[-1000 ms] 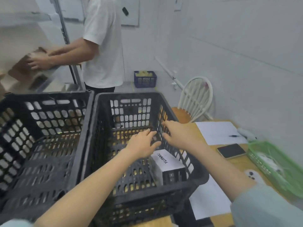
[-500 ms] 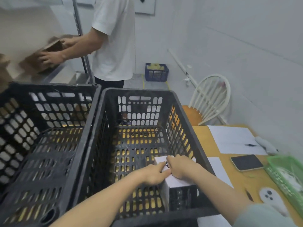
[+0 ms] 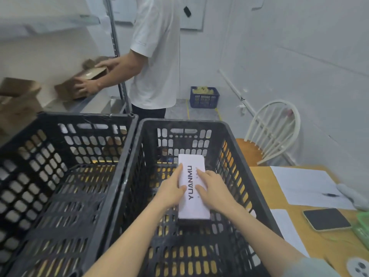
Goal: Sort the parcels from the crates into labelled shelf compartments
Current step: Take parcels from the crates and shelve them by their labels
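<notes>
**A:** How are the hands set?

**B:** Both bare forearms reach down into the right crate (image 3: 189, 123). The left hand (image 3: 169, 189) holds the white box (image 3: 192, 208) along its left long side. Its thumb lies on the top face and its forefinger runs straight along the edge. The other fingers are hidden under the box. The right hand (image 3: 216, 191) takes the right long side, with its fingers spread over the top and the tips touching the YUANMU print.

**A:** And where is the box?

**B:** It is about mid-crate, with its long axis running from the near wall toward the far wall. I cannot tell whether it rests on the crate floor or hangs just above it.

**A:** What stands around it?

**B:** The crate's latticed walls rise on all four sides of the box. The left crate (image 3: 79, 116) touches it rim to rim. Beyond both crates, a person in a white T-shirt (image 3: 157, 56) stands at the shelf (image 3: 60, 21), both hands on a brown carton (image 3: 89, 76).

**A:** And to the right?

**B:** A chair (image 3: 249, 150) stands at the far edge of the tabletop (image 3: 261, 186). On the tabletop, paper sheets (image 3: 303, 184) lie just beside the crate's right wall. A green tray (image 3: 362, 226) sits at the right edge, with a dark phone (image 3: 326, 219) beside it. A pen (image 3: 330, 195) lies on the far sheet. A blue basket (image 3: 204, 98) sits on the floor behind.
</notes>
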Motion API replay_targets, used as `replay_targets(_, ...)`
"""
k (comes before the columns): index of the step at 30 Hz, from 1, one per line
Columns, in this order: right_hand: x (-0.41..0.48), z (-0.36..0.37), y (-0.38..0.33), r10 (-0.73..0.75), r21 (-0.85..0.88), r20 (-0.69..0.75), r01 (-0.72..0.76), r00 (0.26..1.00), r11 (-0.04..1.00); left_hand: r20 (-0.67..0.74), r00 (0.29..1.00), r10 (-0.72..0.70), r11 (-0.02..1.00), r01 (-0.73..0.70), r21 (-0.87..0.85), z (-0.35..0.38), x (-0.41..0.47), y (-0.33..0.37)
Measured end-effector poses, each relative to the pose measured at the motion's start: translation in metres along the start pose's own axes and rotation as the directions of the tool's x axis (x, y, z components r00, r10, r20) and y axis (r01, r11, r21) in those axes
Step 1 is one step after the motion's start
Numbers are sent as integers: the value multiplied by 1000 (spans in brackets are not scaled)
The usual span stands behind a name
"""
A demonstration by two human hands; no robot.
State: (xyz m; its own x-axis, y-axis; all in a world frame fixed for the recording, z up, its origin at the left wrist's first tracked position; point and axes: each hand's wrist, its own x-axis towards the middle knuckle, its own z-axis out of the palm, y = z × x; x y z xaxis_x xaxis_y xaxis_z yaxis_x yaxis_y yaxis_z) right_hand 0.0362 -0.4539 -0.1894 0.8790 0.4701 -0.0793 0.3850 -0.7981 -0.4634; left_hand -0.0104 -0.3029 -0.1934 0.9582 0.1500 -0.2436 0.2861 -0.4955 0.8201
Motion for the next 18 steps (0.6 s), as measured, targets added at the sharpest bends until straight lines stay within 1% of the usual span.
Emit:
replay_targets(2, 2, 4, 3, -26, 35, 23, 25, 999, 999, -36, 999, -4, 1000, 4, -6, 0, 2, -5)
replay_targets(6, 5, 7, 0, -61, 168, 58, 51, 996, 984, -142, 990, -8, 999, 1, -49, 0, 5, -8)
replay_targets(9, 6, 10, -1, -29, 208, 98, 8, 995, 978, -210, 976, -56, 997, 44, -57, 2, 7, -8)
replay_targets(11, 8, 11, -1, 18, 220, 101, -40, 995, 975, -226, 974, -22, 999, 16, -28, 4, 7, -6)
replay_targets(13, 9, 11, 0, 70, 228, 103, -92, 992, 969, -220, 975, 11, 1000, -14, -12, 4, 6, -3)
replay_targets(15, 10, 12, -2, 124, 299, 117, -154, 985, 942, -177, 984, 18, 999, -23, -24, 3, 8, -6)
replay_targets(18, 10, 15, -4, 163, 394, 118, -197, 980, 898, -80, 995, -54, 995, 47, -90, 7, 29, -32)
